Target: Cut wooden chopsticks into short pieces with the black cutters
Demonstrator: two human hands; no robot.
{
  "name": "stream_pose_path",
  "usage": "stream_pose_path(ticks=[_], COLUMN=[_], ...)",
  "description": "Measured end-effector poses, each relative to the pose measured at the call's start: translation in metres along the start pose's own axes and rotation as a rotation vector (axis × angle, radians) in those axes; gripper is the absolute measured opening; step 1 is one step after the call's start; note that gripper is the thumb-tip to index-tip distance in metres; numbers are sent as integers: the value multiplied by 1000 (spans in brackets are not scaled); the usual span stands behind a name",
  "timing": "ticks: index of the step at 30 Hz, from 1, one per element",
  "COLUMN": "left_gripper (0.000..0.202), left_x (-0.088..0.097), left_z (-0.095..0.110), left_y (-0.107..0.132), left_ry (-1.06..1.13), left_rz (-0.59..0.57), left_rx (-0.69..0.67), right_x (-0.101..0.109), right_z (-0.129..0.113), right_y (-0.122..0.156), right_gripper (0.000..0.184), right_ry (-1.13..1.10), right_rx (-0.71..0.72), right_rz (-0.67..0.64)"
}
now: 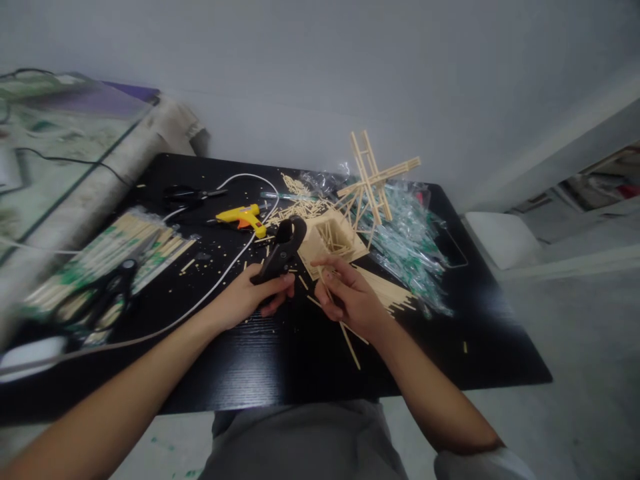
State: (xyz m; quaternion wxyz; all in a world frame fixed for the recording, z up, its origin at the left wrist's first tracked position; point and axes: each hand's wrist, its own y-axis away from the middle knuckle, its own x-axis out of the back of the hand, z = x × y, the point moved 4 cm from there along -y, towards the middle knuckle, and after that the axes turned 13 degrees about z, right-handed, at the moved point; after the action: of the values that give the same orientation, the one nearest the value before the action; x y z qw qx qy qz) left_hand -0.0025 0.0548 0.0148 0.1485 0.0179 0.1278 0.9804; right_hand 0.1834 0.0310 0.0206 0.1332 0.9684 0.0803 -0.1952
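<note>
My left hand [270, 291] is wrapped round a black cutter [283, 250] with a hooked jaw, which points up and away from me. Between the fingers of my right hand [350, 293] is a thin wooden stick [351, 347], its lower end slanting down over the table. Just beyond both hands sits a pale wooden box [313, 243] built of sticks, with short pieces inside. A stick windmill-like frame [373, 183] rises behind it. Beside my right hand lies a row of sticks [387, 290].
A yellow glue gun [243, 217] lies at the back left, near a white cord [217, 287]. Scissors [113, 293] rest on packed chopsticks [165, 247] at the left. Clear and green wrappers [410, 247] are heaped at the right of the black table [480, 333]. Cut pieces [305, 210] are piled behind.
</note>
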Motion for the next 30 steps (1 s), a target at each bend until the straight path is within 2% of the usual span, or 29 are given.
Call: stream_pose_path(ticks=[5, 9, 13, 16, 18, 20, 22, 24, 26, 28, 30], left_gripper=[38, 40, 33, 27, 26, 27, 28, 27, 24, 24, 26], left_x=[-3, -2, 4, 11, 15, 19, 21, 24, 26, 27, 28], left_z=[-1, 3, 8, 10, 11, 11, 12, 13, 16, 18, 18], left_y=[0, 1, 1, -2, -4, -5, -6, -6, -5, -4, -4], left_ry=[-74, -116, -114, -39, 55, 139, 178, 155, 75, -27, -102], left_rz=[-16, -39, 36, 151, 232, 287, 322, 349, 365, 372, 374], left_rx=[-67, -54, -54, -79, -105, -116, -122, -151, -199, -236, -254], right_x=[3, 21, 50, 65, 70, 70, 65, 56, 49, 43, 41], right_z=[-11, -23, -25, -22, -18, -11, -1, 10, 18, 24, 30], right_y=[4, 9, 22, 34, 41, 45, 49, 53, 56, 58, 58], right_gripper=[34, 35, 38, 39, 38, 34, 26, 15, 10, 17, 20], right_ry=[56, 62, 98, 203, 353, 561, 757, 912, 1058, 1186, 1267], right_rx=[78, 254, 357, 381, 359, 293, 207, 184, 266, 377, 429], right_rz=[88, 312, 566, 639, 618, 541, 394, 250, 189, 186, 195])
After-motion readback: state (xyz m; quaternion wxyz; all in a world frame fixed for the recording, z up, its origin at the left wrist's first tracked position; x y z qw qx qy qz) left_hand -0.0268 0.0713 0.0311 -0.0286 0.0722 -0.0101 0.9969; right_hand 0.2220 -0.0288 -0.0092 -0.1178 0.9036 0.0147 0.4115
